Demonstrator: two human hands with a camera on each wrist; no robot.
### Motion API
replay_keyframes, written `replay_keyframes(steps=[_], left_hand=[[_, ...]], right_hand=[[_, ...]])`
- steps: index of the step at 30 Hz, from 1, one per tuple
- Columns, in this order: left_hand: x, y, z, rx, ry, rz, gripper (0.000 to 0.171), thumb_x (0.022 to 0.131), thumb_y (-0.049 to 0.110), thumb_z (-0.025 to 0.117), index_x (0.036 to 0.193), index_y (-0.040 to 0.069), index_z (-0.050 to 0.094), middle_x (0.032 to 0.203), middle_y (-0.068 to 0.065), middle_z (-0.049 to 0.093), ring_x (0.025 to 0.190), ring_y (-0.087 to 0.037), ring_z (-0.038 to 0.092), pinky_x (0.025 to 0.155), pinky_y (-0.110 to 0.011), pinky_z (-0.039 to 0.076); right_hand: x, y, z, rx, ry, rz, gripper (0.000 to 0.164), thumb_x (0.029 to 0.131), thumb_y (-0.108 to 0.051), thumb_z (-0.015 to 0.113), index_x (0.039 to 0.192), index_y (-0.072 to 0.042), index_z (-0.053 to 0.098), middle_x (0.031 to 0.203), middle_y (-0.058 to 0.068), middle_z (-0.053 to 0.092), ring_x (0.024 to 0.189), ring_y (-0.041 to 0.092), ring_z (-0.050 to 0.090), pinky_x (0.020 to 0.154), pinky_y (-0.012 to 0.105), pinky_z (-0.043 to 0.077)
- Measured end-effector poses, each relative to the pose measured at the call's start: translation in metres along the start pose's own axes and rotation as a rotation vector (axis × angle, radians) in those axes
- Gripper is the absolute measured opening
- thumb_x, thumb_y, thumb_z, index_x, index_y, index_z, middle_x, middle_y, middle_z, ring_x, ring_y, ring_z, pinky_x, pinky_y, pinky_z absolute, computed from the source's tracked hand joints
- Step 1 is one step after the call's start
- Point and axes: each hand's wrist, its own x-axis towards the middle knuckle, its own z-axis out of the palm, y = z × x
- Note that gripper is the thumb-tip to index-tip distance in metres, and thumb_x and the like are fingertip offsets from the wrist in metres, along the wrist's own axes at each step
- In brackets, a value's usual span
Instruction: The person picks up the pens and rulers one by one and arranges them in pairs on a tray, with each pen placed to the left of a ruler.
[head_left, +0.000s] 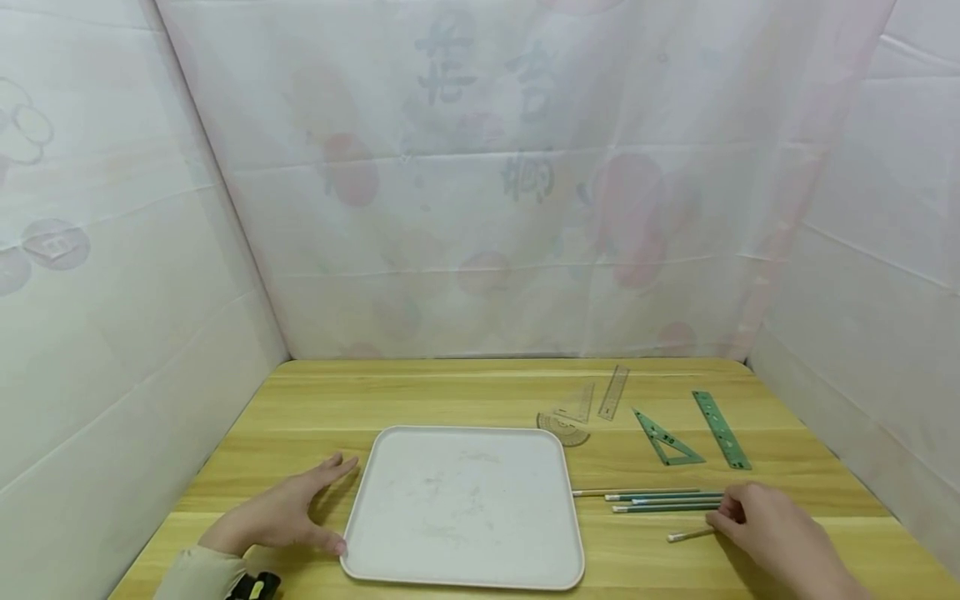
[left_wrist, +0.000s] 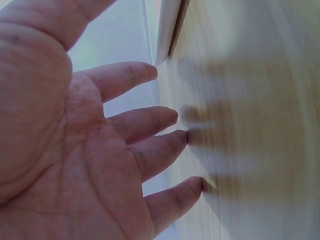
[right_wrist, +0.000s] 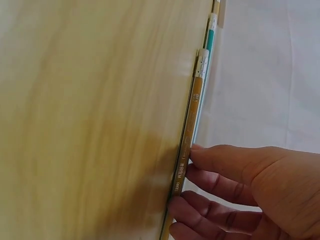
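Observation:
My left hand [head_left: 288, 510] spreads its fingers at the left side of a white rectangular tray [head_left: 457, 580]. Its thumb tip is right at the tray's near left corner, and the other fingertips come down at the tabletop in the left wrist view. On the right, my right hand [head_left: 772, 533] pinches a yellow pencil [right_wrist: 191, 117] with a white eraser end, thumb on one side and fingers on the other. This pencil lies low along the wood. Just beyond it are several more pencils [head_left: 667, 507], green and yellow, side by side, their far ends partly hidden by the hand.
Behind the pencils lie a green set square [head_left: 663, 442] and a green ruler [head_left: 722, 429]. Farther left are a clear protractor [head_left: 562, 429], a clear set square [head_left: 581, 407] and a clear ruler [head_left: 614, 392]. White curtains [head_left: 480, 208] surround the wooden table [head_left: 322, 400].

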Motion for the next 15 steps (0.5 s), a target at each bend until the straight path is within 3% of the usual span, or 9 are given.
replay_keyframes(steps=[8,12,15], left_hand=[[0.001,0.000,-0.001,0.012,0.002,0.009,0.114,0.076,0.043,0.096,0.164,-0.001,0.038,0.165,-0.046,0.027,0.149,-0.070,0.031,0.116,-0.082,0.032],[0.002,-0.001,-0.001,0.012,0.002,0.005,0.113,0.077,0.042,0.096,0.164,0.000,0.038,0.166,-0.045,0.026,0.150,-0.069,0.031,0.116,-0.082,0.032],[0.002,0.000,0.000,0.011,0.003,0.001,0.114,0.077,0.043,0.096,0.164,0.001,0.038,0.166,-0.044,0.026,0.150,-0.069,0.031,0.116,-0.082,0.031]], right_hand=[[0.000,0.029,-0.006,0.042,-0.031,0.100,0.046,0.100,-0.042,0.073,0.070,-0.017,0.048,0.064,-0.006,0.037,0.062,0.013,0.036,0.058,0.030,0.029],[0.003,0.041,-0.008,0.056,-0.086,0.124,0.053,0.100,-0.044,0.073,0.062,-0.021,0.043,0.058,-0.009,0.032,0.058,0.009,0.029,0.057,0.028,0.029],[0.005,0.050,-0.012,0.070,-0.116,0.143,0.052,0.099,-0.041,0.075,0.063,-0.020,0.044,0.057,-0.008,0.036,0.057,0.010,0.033,0.059,0.028,0.031]])
